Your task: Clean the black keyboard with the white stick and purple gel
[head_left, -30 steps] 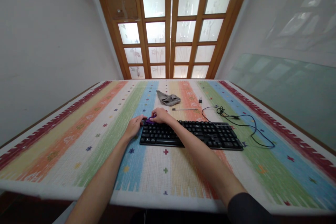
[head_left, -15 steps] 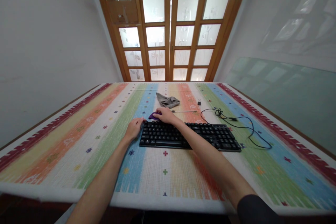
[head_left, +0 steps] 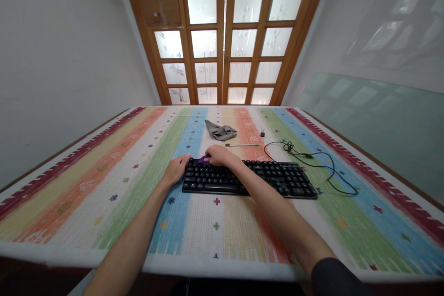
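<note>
A black keyboard lies across the middle of the striped tablecloth. My left hand rests against the keyboard's left end, fingers curled on its far corner. My right hand reaches across to the far left key rows and pinches a small purple tool that touches the keys. The keyboard's black cable trails off in loops to the right.
A crumpled grey cloth lies behind the keyboard. A thin metal rod and a small dark plug sit near it. Wooden glazed doors stand beyond the table; a glass pane leans at right.
My right hand lifted the purple tool slightly off the far key row, then brought it back down onto the keys. My left hand stayed on the keyboard's corner.
</note>
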